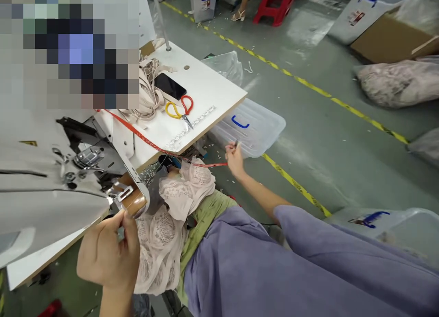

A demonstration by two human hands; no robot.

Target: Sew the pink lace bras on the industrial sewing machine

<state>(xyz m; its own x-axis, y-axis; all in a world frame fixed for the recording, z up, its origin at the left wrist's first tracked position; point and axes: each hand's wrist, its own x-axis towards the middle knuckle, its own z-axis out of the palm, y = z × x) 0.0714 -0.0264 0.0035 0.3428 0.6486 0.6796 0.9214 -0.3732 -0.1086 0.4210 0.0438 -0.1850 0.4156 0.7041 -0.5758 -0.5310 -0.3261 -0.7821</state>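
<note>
My left hand (111, 255) is closed in a pinch just below the metal presser foot (124, 192) of a sewing machine (48, 212). What its fingertips hold, if anything, is too small to make out. Away to the right, my right hand (235, 159) makes a fist at the end of a red printed ribbon (139, 134), which runs back across the table corner to the machine. A small dark thing shows at the top of that fist, its kind unclear. Beige lace bras (187, 184) lie over my lap, partly on a green cloth (206, 221).
On the white table (219, 86) lie scissors (181, 111) with red and yellow handles, a black phone (170, 86) and a heap of beige straps (147, 97). A lidded plastic box (257, 125) stands beyond the table edge. Yellow tape (302, 81) crosses the floor.
</note>
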